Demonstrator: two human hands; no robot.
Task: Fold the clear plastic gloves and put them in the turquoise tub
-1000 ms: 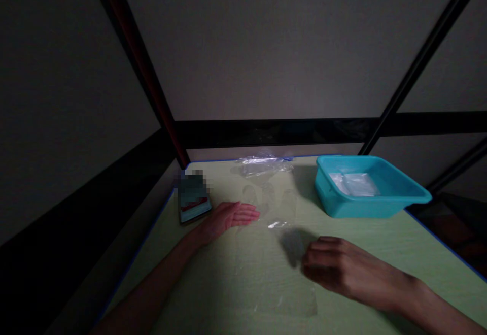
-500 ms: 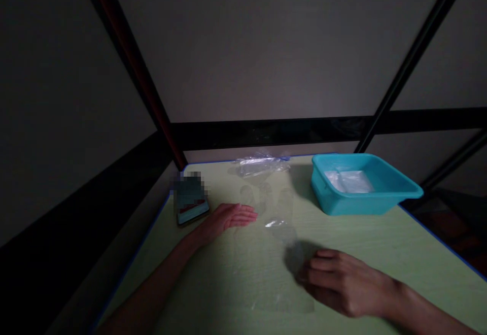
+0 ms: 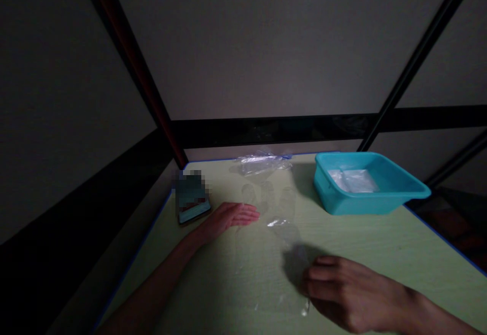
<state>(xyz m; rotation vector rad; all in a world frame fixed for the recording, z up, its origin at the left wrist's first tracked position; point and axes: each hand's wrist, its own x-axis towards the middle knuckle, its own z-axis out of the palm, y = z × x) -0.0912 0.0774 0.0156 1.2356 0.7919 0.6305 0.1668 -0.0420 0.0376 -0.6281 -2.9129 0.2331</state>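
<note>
A thin, clear disposable plastic glove [image 3: 272, 264] lies on the table, its finger shapes pointing to the far side. My left hand [image 3: 232, 215] rests flat at the glove's left side, fingers stretched out together. At the right edge of the glove, my right hand [image 3: 338, 289] is closed with its fingers curled down, pinching the film there. Its fingertips are partly hidden, and a small shiny crease shows in the plastic just below them.
A turquoise plastic basin [image 3: 369, 203] holding folded clear plastic stands at the back right. Crumpled clear plastic [image 3: 264, 163] lies by the far edge of the pale table [image 3: 380, 243]. A phone [image 3: 194, 210], partly pixelated, lies at the left. Walls rise behind.
My right hand has moved slightly down and toward me, and the glove's near right corner now creases and shines. My left hand stays at the same place on the glove.
</note>
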